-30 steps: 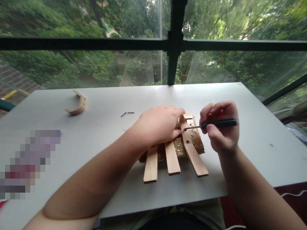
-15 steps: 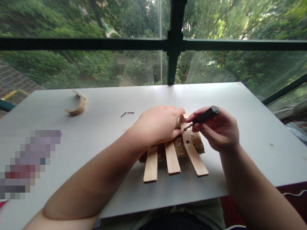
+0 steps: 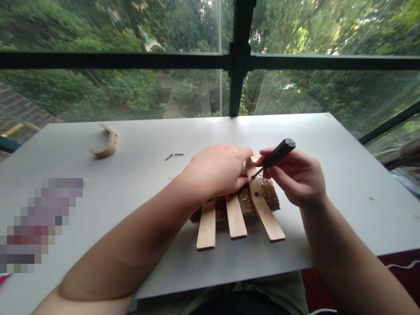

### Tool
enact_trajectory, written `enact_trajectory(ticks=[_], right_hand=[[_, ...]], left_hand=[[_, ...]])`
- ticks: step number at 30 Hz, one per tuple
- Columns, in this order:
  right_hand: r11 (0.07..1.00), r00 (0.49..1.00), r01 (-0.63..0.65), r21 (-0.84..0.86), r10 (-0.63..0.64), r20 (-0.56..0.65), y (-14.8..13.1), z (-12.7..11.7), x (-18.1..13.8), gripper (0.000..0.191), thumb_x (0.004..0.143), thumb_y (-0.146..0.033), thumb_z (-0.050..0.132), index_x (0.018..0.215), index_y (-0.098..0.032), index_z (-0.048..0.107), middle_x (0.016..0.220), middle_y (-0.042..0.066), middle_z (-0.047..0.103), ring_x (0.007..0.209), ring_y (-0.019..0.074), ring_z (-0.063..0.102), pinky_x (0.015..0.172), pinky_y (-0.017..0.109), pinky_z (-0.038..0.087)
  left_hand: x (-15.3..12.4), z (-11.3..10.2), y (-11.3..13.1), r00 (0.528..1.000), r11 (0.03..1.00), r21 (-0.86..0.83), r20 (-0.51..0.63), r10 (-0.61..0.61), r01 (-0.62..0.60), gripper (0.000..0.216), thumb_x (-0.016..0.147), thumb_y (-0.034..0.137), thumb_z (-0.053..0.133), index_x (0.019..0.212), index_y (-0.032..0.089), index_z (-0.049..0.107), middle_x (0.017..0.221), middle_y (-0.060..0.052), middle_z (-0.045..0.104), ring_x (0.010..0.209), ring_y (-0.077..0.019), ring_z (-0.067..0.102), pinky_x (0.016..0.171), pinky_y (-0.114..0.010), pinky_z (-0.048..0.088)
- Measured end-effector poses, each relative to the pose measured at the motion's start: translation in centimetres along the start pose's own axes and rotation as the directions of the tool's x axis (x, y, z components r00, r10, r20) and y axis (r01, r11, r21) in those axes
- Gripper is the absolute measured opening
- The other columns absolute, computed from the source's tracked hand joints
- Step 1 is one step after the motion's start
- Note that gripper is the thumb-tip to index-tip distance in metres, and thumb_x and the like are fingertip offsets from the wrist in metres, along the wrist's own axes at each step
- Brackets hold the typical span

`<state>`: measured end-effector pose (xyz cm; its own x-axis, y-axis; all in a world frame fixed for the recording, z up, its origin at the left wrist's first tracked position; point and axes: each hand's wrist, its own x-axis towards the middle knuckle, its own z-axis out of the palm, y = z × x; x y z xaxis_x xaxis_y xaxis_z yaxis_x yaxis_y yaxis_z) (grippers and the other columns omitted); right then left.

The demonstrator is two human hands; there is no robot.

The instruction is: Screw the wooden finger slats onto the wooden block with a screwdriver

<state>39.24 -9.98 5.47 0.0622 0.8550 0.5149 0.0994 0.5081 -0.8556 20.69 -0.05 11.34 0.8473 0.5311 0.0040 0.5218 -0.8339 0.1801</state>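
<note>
My left hand (image 3: 216, 171) lies over the top of a wooden assembly, fingers curled and pressing it down. The assembly is three light wooden slats (image 3: 234, 216) fanned out over a brown speckled block (image 3: 271, 192). My right hand (image 3: 297, 177) pinches a small black-handled screwdriver (image 3: 277, 154), tilted up to the right. Its metal tip touches a screw at the upper hole of the rightmost slat (image 3: 262, 205). A second hole shows lower on that slat.
The grey table (image 3: 328, 144) stands against a large window with a dark frame (image 3: 239, 57). A curved wooden piece (image 3: 106, 142) lies at the back left. Two small loose screws (image 3: 173, 155) lie left of my left hand. A blurred patch covers the left table area.
My right hand has rolled the screwdriver from lying level, pointing right, to a steep tilt, with the tip kept at the screw. My left hand and the slats have stayed put.
</note>
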Motion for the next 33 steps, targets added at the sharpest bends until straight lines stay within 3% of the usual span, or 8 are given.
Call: enact_trajectory(ticks=[7, 20, 33], right_hand=[[0.999, 0.999, 0.041, 0.021, -0.041, -0.012, 0.3, -0.1, 0.3, 0.033, 0.085, -0.006, 0.075, 0.113, -0.024, 0.074, 0.102, 0.004, 0.075, 0.095, 0.0173, 0.072, 0.085, 0.029, 0.061], [0.996, 0.997, 0.075, -0.050, -0.075, 0.007, -0.3, 0.1, 0.6, 0.022, 0.082, -0.009, 0.078, 0.095, -0.020, 0.063, 0.090, 0.004, 0.062, 0.082, 0.0161, 0.060, 0.073, 0.031, 0.048], [1.000, 0.993, 0.009, -0.003, -0.009, -0.116, 0.9, 0.5, 0.3, 0.021, 0.089, -0.011, 0.073, 0.107, -0.021, 0.069, 0.090, 0.002, 0.062, 0.070, 0.0106, 0.058, 0.059, 0.026, 0.045]], left_hand=[[0.0, 0.0, -0.1, 1.000, 1.000, -0.015, 0.006, 0.001, -0.001, 0.033, 0.086, 0.043, 0.061, 0.117, 0.033, 0.062, 0.106, 0.000, 0.072, 0.097, -0.0269, 0.069, 0.067, -0.036, 0.046], [0.0, -0.1, 0.0, 1.000, 1.000, -0.002, 0.013, -0.002, 0.002, 0.034, 0.087, 0.045, 0.061, 0.118, 0.033, 0.063, 0.104, 0.000, 0.072, 0.094, -0.0266, 0.069, 0.067, -0.036, 0.045], [-0.1, 0.0, 0.0, 1.000, 1.000, -0.012, 0.000, -0.012, 0.012, 0.031, 0.084, 0.042, 0.062, 0.114, 0.034, 0.063, 0.105, 0.002, 0.072, 0.094, -0.0246, 0.068, 0.065, -0.035, 0.044]])
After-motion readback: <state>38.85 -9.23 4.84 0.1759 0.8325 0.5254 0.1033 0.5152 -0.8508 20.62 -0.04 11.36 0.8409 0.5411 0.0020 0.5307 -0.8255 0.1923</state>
